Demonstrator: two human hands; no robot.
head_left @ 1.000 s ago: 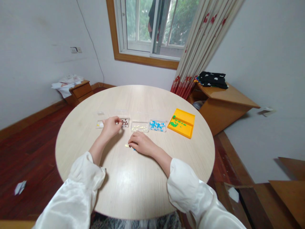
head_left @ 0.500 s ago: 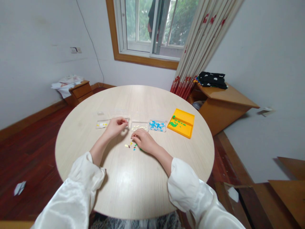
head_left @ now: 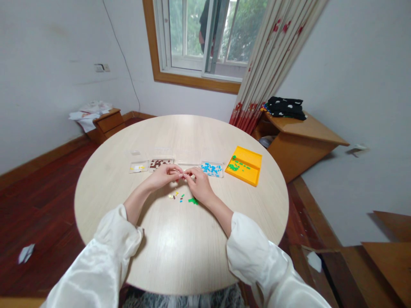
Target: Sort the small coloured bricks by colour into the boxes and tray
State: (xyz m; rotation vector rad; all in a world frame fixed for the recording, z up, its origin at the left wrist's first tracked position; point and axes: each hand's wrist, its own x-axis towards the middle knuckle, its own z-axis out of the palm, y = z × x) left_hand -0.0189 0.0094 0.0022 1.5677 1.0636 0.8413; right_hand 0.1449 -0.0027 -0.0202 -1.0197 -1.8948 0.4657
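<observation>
My left hand (head_left: 163, 177) and my right hand (head_left: 199, 184) meet fingertip to fingertip above the table, both pinched closed. What lies between the fingers is too small and too covered to name; a bit of red shows just below them. Under and in front of the hands lie small loose pieces: cream and yellow ones (head_left: 170, 196), brown and blue ones, and a cluster of green pieces (head_left: 193, 200) by my right wrist. Behind my left hand is a clear box of brown pieces (head_left: 156, 164). A clear box with cream pieces is mostly hidden behind the fingers.
On the round table (head_left: 180, 248) stand a clear box with yellow pieces (head_left: 138, 167) at left, a box of blue pieces (head_left: 212, 168), and an open yellow case (head_left: 252, 173) holding green pieces at right. A wooden cabinet (head_left: 298, 145) stands beyond the right edge.
My left hand has moved right, away from the brown-piece box, and my right hand has shifted slightly up. Their fingertips now meet, and the green cluster has come into view.
</observation>
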